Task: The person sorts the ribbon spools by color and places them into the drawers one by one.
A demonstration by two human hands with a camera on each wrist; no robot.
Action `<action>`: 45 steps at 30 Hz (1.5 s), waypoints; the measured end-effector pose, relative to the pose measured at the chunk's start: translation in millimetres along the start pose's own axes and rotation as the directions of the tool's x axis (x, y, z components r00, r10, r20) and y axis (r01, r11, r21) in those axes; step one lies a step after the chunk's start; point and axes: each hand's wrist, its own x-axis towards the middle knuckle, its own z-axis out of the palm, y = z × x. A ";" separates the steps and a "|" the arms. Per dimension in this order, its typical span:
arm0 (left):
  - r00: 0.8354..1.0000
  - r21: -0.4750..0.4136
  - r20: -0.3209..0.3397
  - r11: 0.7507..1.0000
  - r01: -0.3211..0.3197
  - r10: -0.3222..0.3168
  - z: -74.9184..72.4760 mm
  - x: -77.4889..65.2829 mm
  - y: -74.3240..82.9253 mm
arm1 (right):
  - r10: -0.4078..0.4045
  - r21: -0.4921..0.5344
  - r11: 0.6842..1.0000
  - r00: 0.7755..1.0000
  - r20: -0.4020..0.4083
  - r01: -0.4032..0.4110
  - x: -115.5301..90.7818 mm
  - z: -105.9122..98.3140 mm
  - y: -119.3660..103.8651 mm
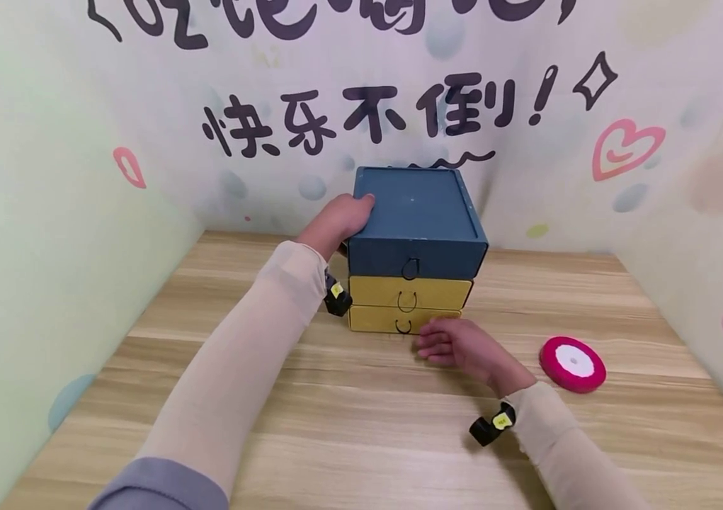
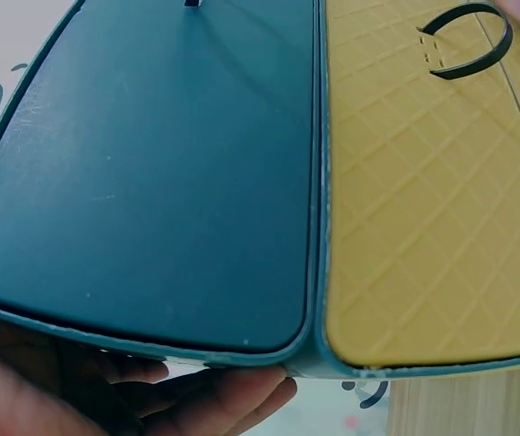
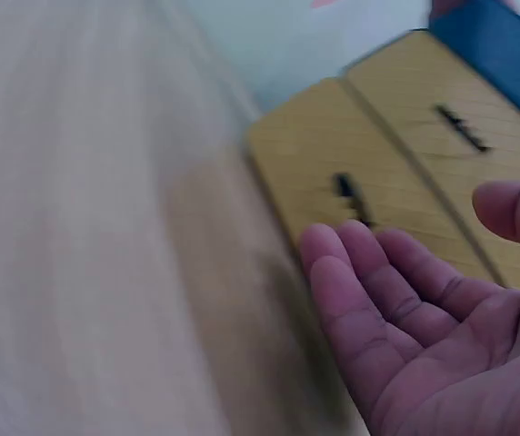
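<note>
A small drawer chest with a blue top (image 1: 413, 202) stands near the back wall. Its top drawer (image 2: 169, 182) has a blue front; below are two yellow drawers (image 1: 411, 292), quilted and fitted with dark loop handles. At the chest's upper left side, my left hand (image 1: 343, 216) rests with the thumb at the top edge and the fingers along the side wall. My right hand (image 1: 463, 347) is near the right end of the lowest yellow drawer (image 3: 301, 163), palm turned inward, fingers loosely bent with nothing in them.
To the right on the wooden table (image 1: 336, 425) lies a spool of red ribbon (image 1: 573, 363) with a white centre. Printed walls stand behind and on both sides of the table.
</note>
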 end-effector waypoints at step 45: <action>1.000 0.000 -0.006 1.000 0.001 -0.001 1.2 1.9 -1.7 | 0.176 0.252 0.946 0.976 0.128 -0.204 40.1 33.7 10.8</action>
